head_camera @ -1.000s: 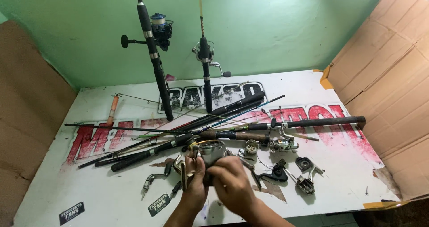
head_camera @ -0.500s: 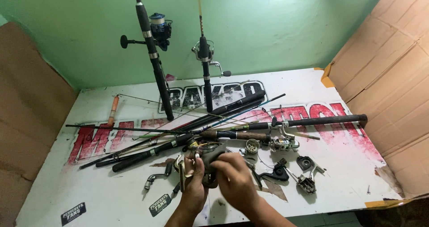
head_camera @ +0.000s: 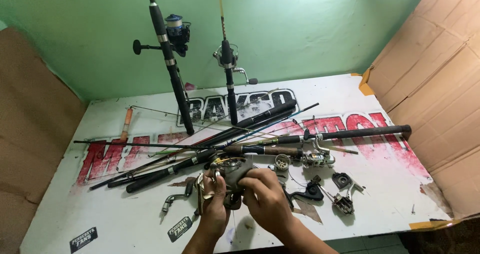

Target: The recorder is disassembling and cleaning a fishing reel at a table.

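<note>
Grey metal fishing reel [head_camera: 234, 170] gripped in both hands above the white table [head_camera: 380, 204]
Left hand [head_camera: 215, 204] clasps its underside, right hand [head_camera: 267, 196] curls fingers over its top; since a moment ago, it has been lifted slightly nearer the rods [head_camera: 210, 151]

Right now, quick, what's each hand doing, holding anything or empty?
Left hand: closed on the reel, gripping its left side.
Right hand: closed on the same reel, fingers over its front.
</note>
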